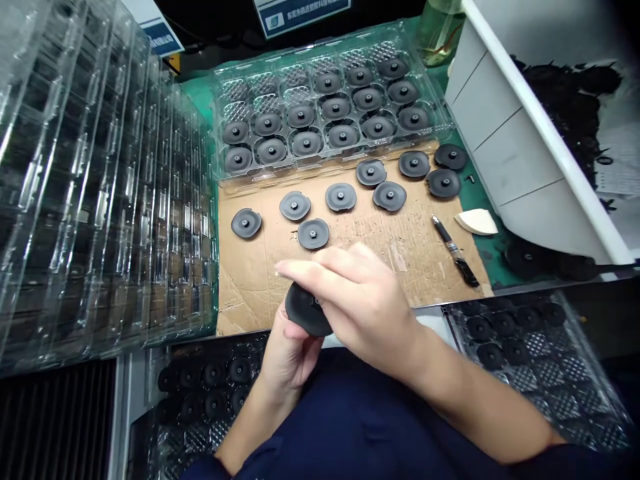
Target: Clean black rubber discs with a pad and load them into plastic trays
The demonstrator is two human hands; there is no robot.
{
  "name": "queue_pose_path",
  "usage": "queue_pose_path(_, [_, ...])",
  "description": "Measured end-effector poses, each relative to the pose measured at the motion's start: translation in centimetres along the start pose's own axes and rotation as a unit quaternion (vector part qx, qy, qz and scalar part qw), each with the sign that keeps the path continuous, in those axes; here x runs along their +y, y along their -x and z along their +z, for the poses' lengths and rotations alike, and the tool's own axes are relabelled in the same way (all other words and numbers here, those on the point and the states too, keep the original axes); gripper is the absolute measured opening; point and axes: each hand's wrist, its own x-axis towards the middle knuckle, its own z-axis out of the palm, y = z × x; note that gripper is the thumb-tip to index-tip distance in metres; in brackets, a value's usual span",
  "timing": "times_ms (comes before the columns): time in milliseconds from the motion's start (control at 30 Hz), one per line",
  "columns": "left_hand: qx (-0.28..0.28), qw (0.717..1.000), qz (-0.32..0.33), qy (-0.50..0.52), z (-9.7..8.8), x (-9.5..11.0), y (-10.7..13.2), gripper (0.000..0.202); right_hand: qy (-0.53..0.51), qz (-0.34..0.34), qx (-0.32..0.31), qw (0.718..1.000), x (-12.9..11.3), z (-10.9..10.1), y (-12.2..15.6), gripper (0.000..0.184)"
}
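Note:
A round black plastic disc [303, 315] is held up in front of my body, above the near edge of the cardboard. My left hand [287, 357] grips it from below, thumb against its lower rim. From the right, my right hand [363, 300] closes over the disc, its fingers across the upper edge and hiding part of the face. Just beyond my fingers lies a similar grey-black disc [313, 234] with a small raised centre. Several more, such as this disc [295, 205], are scattered over the cardboard sheet [260, 287].
Behind the cardboard stands a clear plastic tray [330, 157], partly filled with discs. Tall stacked clear trays [100, 200] rise at left. At right are a pen [455, 252], a cream-coloured wedge [477, 222] and a white bin [505, 133] with black parts. Another tray [540, 380] sits lower right.

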Motion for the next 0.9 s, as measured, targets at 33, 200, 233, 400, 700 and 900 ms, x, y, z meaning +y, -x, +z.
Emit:
queue_pose_path(33, [-0.007,1.0,0.016,-0.008,0.0,0.0,0.0,0.064,-0.039,0.011,-0.009,0.999,0.3,-0.1,-0.1,0.03])
queue_pose_path(200, [-0.028,1.0,-0.004,-0.005,-0.3,0.5,0.1,0.067,-0.239,0.227,-0.024,0.944,4.0,-0.8,2.8,0.019])
queue_pose_path(233, [-0.028,1.0,-0.011,0.007,-0.4,0.6,0.0,0.065,-0.24,0.254,-0.005,0.937,5.0,-0.6,3.8,0.021])
queue_pose_path(400, [-0.046,0.997,-0.017,0.064,-0.8,0.9,-0.3,0.058,-0.055,0.283,-0.011,0.957,8.2,2.6,8.2,0.03])
queue_pose_path(700, [-0.024,0.993,-0.049,0.105,-1.2,0.9,-0.1,0.055,0.059,0.261,-0.006,0.964,9.2,5.3,9.5,0.033])
queue_pose_path(900, [-0.027,0.995,-0.037,0.092,-0.6,0.7,0.3,0.054,0.029,0.239,0.044,0.97,8.0,2.1,4.5,0.026])
